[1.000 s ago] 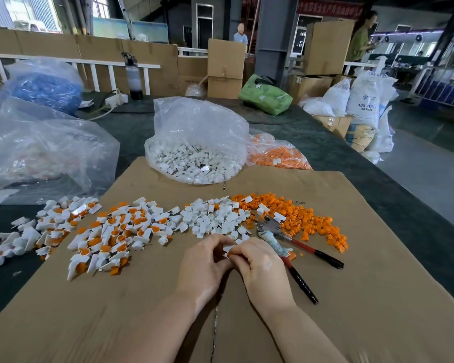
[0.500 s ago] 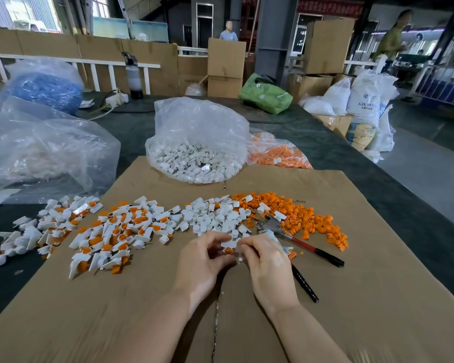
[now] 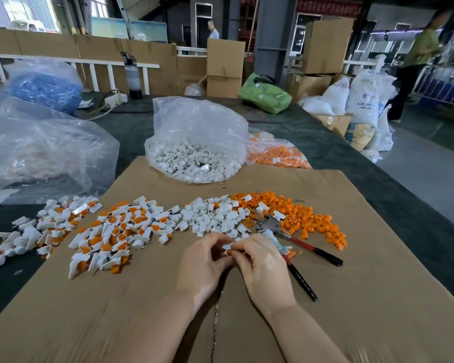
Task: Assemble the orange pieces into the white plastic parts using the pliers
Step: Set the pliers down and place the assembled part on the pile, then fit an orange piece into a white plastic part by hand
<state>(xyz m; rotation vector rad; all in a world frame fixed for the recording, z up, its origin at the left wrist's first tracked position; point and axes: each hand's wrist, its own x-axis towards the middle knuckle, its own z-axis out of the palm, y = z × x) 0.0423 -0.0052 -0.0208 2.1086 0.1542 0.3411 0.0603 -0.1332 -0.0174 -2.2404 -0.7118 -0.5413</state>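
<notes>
Cardboard sheet (image 3: pixel 351 297): it is laid flat on the dark desk (image 3: pixel 393 184); its lower half is bare in the lower left and lower right of the frame.
Loose white parts (image 3: pixel 215 216): they are heaped in the middle, just above the hands.
Loose orange pieces (image 3: pixel 307 218): they are heaped to the right of the white heap, touching it.
Assembled pieces (image 3: pixel 108 234): a long row is spread at the middle left, over the cardboard edge.
Bags: a clear bag of white parts (image 3: pixel 197 142) is seen at upper centre, a bag of orange pieces (image 3: pixel 275 153) beside it.
Pliers (image 3: pixel 299 242): they are laid on the cardboard right of the hands, handles spread, partly hidden by the right hand.
Left hand (image 3: pixel 202 265): the fingers are curled, pinching a small white part with an orange piece (image 3: pixel 228 250).
Right hand (image 3: pixel 265 268): the fingertips are pinched on the same piece; both hands are met together.
</notes>
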